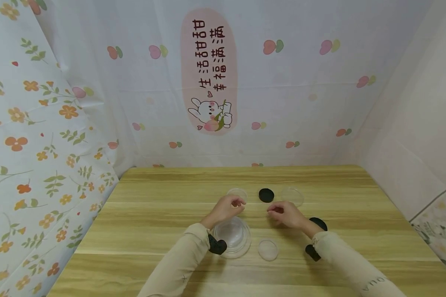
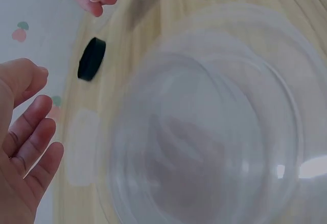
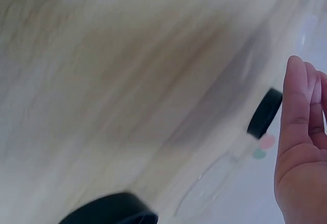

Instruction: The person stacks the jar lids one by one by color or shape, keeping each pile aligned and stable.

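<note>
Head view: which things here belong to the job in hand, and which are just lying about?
Probably the job's:
clear round container
far black lid
near black lid
far-left clear disc
far-right clear disc
near clear disc

Probably just backdrop:
flowered cloth
rabbit-print cloth

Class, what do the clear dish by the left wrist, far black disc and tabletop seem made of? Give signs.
Dish: glass or clear plastic, glossy; see-through with bright glints.
Disc: probably plastic, fairly matt; evenly black, little shine.
Tabletop: wood or wood-print laminate, low sheen; streaky grain.
</note>
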{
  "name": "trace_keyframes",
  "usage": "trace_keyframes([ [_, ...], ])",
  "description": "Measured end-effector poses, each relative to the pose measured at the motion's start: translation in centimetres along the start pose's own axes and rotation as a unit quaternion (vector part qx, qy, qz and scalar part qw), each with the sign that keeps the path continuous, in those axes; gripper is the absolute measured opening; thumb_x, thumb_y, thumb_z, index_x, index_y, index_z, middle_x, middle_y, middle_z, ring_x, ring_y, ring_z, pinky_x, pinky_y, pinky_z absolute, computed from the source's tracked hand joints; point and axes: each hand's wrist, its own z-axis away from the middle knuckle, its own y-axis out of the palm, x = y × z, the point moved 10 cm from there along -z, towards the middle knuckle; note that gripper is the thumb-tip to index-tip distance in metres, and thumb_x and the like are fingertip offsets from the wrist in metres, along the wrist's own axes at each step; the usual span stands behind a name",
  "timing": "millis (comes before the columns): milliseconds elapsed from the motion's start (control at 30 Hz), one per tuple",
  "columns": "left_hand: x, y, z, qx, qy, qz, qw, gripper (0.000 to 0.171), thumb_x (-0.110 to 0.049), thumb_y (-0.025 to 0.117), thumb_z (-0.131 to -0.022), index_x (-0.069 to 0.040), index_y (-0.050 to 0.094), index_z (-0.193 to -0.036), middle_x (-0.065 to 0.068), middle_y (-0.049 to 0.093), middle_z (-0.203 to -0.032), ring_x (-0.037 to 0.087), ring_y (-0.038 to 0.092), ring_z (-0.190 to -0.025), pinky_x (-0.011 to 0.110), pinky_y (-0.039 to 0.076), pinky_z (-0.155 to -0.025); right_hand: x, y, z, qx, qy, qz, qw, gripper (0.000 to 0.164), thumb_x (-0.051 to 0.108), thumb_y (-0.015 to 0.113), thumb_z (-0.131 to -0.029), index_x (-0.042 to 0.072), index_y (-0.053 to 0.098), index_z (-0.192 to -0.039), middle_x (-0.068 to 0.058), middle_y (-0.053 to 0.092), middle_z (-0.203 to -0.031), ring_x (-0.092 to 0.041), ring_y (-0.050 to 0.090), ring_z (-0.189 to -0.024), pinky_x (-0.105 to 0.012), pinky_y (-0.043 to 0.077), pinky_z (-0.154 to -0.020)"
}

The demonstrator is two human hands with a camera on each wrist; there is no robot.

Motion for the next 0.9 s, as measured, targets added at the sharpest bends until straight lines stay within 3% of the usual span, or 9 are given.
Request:
trace_keyframes([
  [233,-1.7,1.1,-1.5,0.004,0.014,0.003,0.9999,0.016,-0.004,0.055,-0.083,0.004,0.063,-0.094,0.007,0.059,-0.080,0.020,0.054,-0.077,0.024,0.043,-0.072,-0.5,-3.0,1.0,-0.055,0.023,0.032,0.998,0.019,0.009,0.056,-0.086,-0.007,0.061,-0.097,-0.014,0.061,-0.085,-0.022,0.056,-0.070,-0.024,0.046,-0.055],
  [567,-1.7,3.9,-3.5,-0.004,-0.020,0.009,0.9998,0.015,-0.009,0.056,-0.083,-0.002,0.065,-0.094,0.000,0.056,-0.079,0.013,0.051,-0.077,0.021,0.041,-0.070,-2.2,-5.9,1.8,-0.086,0.054,0.006,0.995,0.025,0.008,0.055,-0.087,-0.011,0.058,-0.102,-0.020,0.059,-0.079,-0.029,0.059,-0.068,-0.029,0.051,-0.056],
  [900,-2.8,6.5,-4.4,0.011,-0.026,0.011,0.9995,0.018,-0.011,0.056,-0.085,-0.004,0.063,-0.099,0.000,0.056,-0.085,0.011,0.050,-0.077,0.019,0.041,-0.068,-3.6,-8.5,1.6,-0.131,0.064,0.044,0.988,0.027,0.013,0.053,-0.089,-0.010,0.057,-0.102,-0.021,0.059,-0.084,-0.028,0.060,-0.068,-0.028,0.050,-0.055],
])
